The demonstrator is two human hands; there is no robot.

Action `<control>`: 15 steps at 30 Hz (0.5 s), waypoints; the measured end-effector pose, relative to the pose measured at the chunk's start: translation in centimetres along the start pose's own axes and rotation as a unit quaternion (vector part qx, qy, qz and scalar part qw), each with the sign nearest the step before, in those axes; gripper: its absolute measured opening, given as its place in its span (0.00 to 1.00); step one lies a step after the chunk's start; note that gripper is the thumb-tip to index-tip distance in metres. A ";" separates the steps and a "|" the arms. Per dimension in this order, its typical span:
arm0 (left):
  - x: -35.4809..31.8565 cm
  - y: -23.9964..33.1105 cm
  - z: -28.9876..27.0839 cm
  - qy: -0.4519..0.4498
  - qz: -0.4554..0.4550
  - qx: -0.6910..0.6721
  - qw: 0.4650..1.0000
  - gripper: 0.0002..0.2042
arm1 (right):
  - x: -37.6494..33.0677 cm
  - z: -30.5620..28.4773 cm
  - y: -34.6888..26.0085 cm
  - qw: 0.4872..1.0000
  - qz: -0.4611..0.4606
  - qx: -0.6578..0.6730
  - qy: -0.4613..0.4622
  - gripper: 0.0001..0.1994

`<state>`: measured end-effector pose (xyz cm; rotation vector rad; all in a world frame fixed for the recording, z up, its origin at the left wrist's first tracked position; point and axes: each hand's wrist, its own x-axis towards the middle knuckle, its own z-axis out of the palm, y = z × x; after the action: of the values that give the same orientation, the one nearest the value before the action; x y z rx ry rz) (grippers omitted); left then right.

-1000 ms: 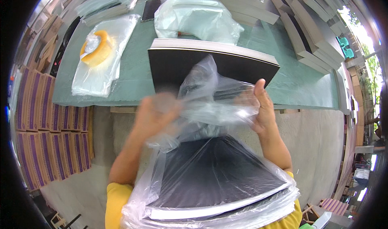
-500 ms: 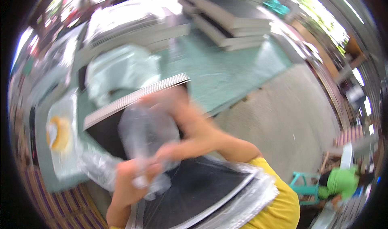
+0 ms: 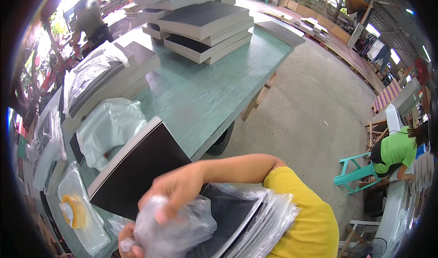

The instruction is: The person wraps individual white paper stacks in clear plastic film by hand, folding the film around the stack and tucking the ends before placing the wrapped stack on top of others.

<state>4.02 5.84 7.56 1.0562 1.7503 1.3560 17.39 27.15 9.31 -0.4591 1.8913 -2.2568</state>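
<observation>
My left hand (image 3: pixel 130 242), low in the view and partly hidden, is closed on a crumpled clear plastic bag (image 3: pixel 178 224). The fingers of my right hand (image 3: pixel 178 189) are curled over the same bag, pressing into its upper part; they are slightly blurred. Just beyond the hands, a black flat slab with layered white edges (image 3: pixel 141 162) lies at the near part of the green table (image 3: pixel 191 103). Against my body, under the bag, rests a stack of black slabs wrapped in clear plastic (image 3: pixel 228 217).
Left of the slab lie a folded plastic bag (image 3: pixel 109 126), flat plastic sleeves (image 3: pixel 89 230) and a yellow tape roll (image 3: pixel 75 211). Thick black-topped slabs (image 3: pixel 205 23) are piled at the table's far end. A person in green (image 3: pixel 394 151) sits on a teal stool (image 3: pixel 358 176) at right.
The view has swung, showing more of the far table. My right hand has come down nearer the left, and the bag is bunched up smaller between them.
</observation>
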 end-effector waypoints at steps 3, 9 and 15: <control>0.0 1.4 -2.6 -0.089 -0.017 0.023 0.996 0.11 | -0.4 -0.2 -1.0 0.992 0.030 0.010 -0.125 0.23; -0.7 3.8 -5.5 -0.321 -0.163 0.132 0.923 0.07 | -2.4 -1.5 5.2 0.702 0.209 -0.658 -0.174 0.23; 0.7 -4.6 -2.7 -0.262 0.064 0.638 0.721 0.17 | -3.4 -0.4 4.6 0.625 0.240 -0.717 -0.192 0.12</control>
<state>0.45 4.71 3.66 1.9996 2.0435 -0.4001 20.10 27.74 4.35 -0.4010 2.6182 0.0830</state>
